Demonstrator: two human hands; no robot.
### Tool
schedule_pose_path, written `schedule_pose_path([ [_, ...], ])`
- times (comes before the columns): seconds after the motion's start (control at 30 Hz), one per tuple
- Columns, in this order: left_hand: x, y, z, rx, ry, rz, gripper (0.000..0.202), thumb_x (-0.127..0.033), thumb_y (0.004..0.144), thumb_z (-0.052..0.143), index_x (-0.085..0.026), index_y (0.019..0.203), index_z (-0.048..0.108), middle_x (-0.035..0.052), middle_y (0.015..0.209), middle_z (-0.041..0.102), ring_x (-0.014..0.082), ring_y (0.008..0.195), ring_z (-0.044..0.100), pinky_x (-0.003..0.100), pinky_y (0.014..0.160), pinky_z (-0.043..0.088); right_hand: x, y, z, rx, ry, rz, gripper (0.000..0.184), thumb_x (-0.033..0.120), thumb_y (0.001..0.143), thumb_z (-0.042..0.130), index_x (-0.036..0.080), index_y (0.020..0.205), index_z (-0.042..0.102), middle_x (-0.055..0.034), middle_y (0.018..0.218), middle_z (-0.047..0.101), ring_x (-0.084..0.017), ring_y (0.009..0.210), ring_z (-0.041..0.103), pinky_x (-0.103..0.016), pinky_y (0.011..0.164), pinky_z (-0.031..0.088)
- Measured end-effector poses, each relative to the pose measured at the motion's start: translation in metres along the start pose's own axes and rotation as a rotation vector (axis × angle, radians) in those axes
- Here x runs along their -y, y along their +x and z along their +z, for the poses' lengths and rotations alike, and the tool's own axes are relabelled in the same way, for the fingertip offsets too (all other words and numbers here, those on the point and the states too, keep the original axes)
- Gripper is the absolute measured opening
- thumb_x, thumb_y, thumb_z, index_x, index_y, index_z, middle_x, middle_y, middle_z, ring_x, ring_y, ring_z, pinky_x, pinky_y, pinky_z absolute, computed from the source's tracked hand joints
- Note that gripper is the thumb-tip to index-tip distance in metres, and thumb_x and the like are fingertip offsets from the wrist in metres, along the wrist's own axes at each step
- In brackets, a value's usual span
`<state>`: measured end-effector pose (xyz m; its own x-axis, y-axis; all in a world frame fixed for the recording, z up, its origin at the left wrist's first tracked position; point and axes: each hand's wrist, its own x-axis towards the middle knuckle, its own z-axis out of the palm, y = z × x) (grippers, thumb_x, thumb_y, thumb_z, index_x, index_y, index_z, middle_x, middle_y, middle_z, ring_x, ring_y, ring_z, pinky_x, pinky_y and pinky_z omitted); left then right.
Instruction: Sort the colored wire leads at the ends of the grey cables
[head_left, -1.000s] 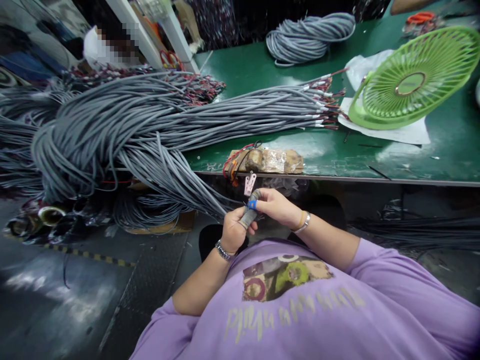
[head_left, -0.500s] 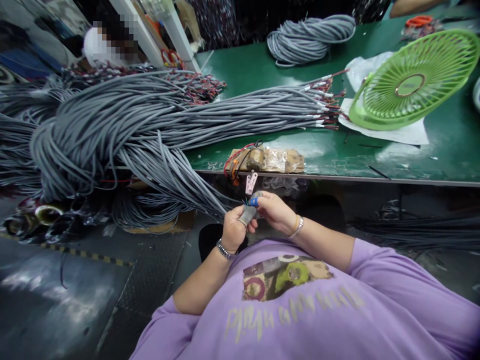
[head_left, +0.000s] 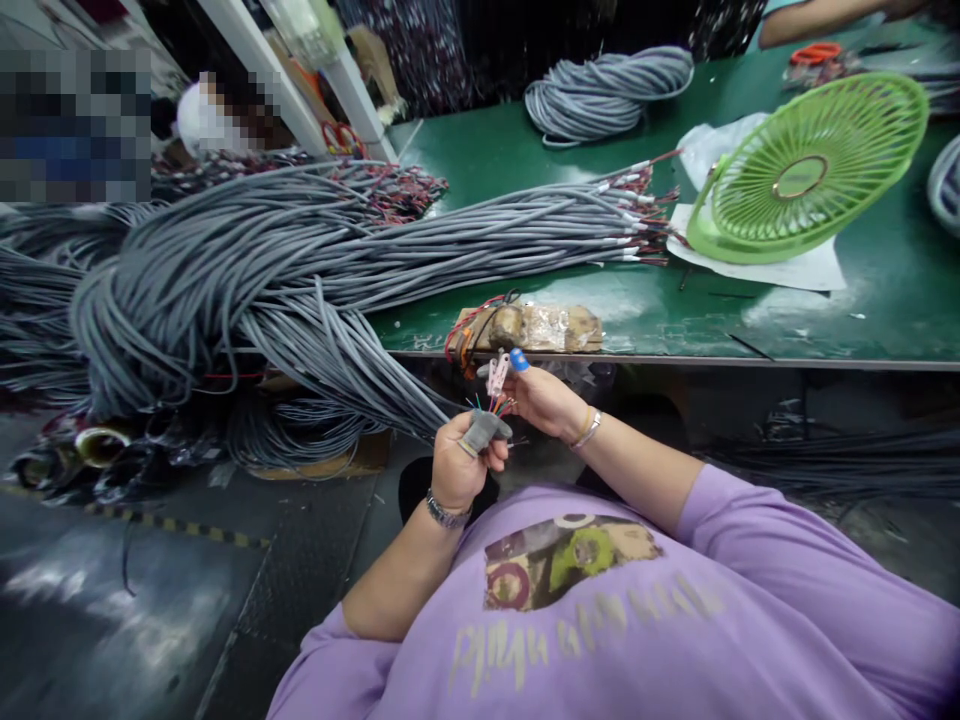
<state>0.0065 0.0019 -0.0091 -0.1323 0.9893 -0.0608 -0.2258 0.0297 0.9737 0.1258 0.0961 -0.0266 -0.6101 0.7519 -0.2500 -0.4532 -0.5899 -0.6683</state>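
Observation:
My left hand (head_left: 459, 462) is closed around the end of a grey cable, with grey covers on its thumb and a finger. Thin coloured wires (head_left: 498, 405) fan out above its grip. Just to the right, my right hand (head_left: 551, 402) has its thumb, in a blue finger cover (head_left: 518, 360), raised apart from the fingers. Its fingertips are close behind a pink clip (head_left: 498, 372) at the table's front edge; whether they touch it I cannot tell. Behind the clip lies a taped wooden block (head_left: 559, 327) with red and black leads.
Long grey cables (head_left: 300, 240) lie heaped across the green table (head_left: 480, 170), some hanging over its edge towards my left hand. A green fan (head_left: 810, 175) stands on white paper to the right. A cable coil (head_left: 604, 90) lies farther back. Another person's arm (head_left: 817, 18) shows top right.
My right thumb has lifted away from the wires and the right hand has moved up towards the pink clip. The coloured wires now show spread above my left hand. The view has shifted slightly.

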Motion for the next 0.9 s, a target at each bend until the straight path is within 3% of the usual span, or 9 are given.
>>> schedule_pose_path([
  [0.17, 0.003, 0.006, 0.001, -0.02, -0.01, 0.004, 0.036, -0.047, 0.077, 0.067, -0.013, 0.069, 0.067, 0.0004, 0.048, 0.06, 0.0058, 0.033, 0.048, 0.016, 0.033, 0.033, -0.001, 0.005, 0.007, -0.014, -0.021, -0.052, 0.047, 0.059, 0.074, 0.067, 0.013, 0.086, 0.07, -0.0006, 0.065, 0.059, -0.008, 0.056, 0.049, -0.02, 0.053, 0.039],
  [0.47, 0.01, 0.009, 0.0, -0.026, 0.023, -0.033, 0.036, -0.048, 0.075, 0.068, -0.013, 0.068, 0.066, 0.0002, 0.048, 0.06, 0.0062, 0.033, 0.048, 0.017, 0.033, 0.032, -0.002, 0.007, 0.015, -0.074, 0.096, -0.111, 0.041, 0.054, 0.071, 0.073, 0.013, 0.079, 0.07, -0.0013, 0.067, 0.062, -0.009, 0.058, 0.05, -0.023, 0.06, 0.044],
  [0.67, 0.012, 0.008, -0.003, -0.032, 0.026, -0.034, 0.035, -0.046, 0.079, 0.064, -0.013, 0.069, 0.067, 0.0002, 0.048, 0.059, 0.0059, 0.033, 0.047, 0.017, 0.033, 0.031, -0.002, 0.008, 0.015, -0.097, 0.07, -0.099, 0.042, 0.055, 0.074, 0.07, 0.013, 0.08, 0.071, -0.0011, 0.065, 0.06, -0.009, 0.058, 0.048, -0.022, 0.057, 0.041],
  [0.9, 0.012, 0.009, -0.001, -0.038, 0.028, -0.059, 0.035, -0.047, 0.074, 0.068, -0.013, 0.066, 0.066, 0.0, 0.046, 0.059, 0.0062, 0.032, 0.047, 0.016, 0.032, 0.031, -0.004, 0.007, 0.012, -0.045, 0.092, -0.07, 0.046, 0.059, 0.075, 0.066, 0.014, 0.083, 0.07, -0.0011, 0.066, 0.059, -0.009, 0.058, 0.048, -0.021, 0.056, 0.042],
])
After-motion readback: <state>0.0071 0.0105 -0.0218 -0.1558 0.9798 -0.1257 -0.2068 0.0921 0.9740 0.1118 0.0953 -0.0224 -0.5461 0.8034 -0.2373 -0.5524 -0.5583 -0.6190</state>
